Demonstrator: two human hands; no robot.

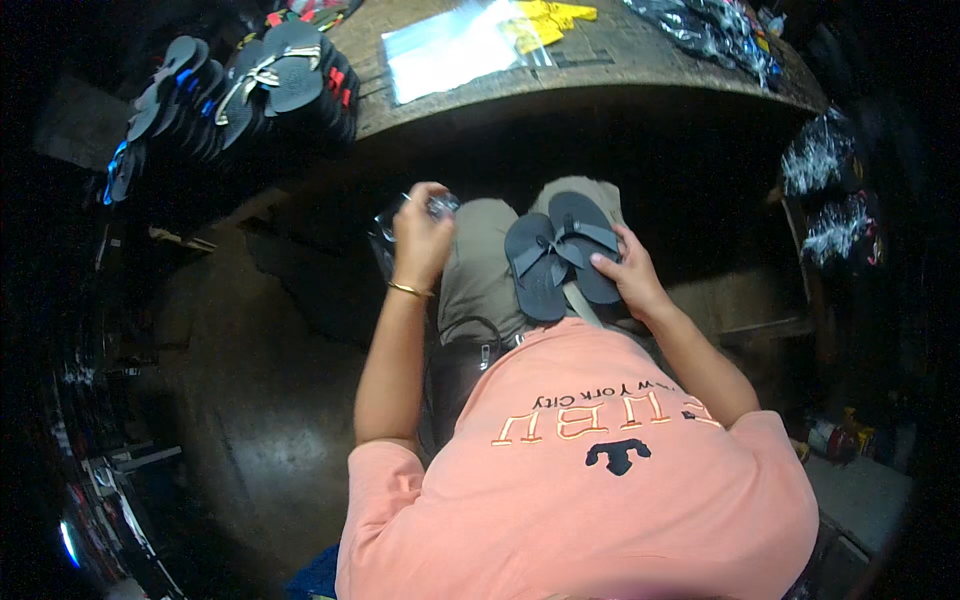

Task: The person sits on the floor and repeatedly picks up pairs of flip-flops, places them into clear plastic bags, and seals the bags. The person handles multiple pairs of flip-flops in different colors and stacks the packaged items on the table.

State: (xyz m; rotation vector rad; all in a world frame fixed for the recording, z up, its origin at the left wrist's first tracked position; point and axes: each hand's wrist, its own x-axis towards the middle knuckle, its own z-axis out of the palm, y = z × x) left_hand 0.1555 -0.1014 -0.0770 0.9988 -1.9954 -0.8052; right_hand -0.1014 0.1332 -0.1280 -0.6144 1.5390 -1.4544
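We see the right grip (630, 272) pinching a pair of gray flip-flops (568, 250) on the lap (476, 262) and the left grip (424, 235) curled around crumpled plastic (442, 205), apparently a steadying step, the next move calling for the pair kept together.

The near flip-flop pair (566, 252) is dark grey, the shirt (620, 525) salmon pink with a black emblem (618, 457), the trousers (482, 262) khaki, the bracelet (410, 290) gold, the far table (640, 60) brown.

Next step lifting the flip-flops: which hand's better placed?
Right, likely: the right hand grips one of the flip-flops on the lap, thumb on top. The left hand is apart from them, holding what looks like crumpled plastic.
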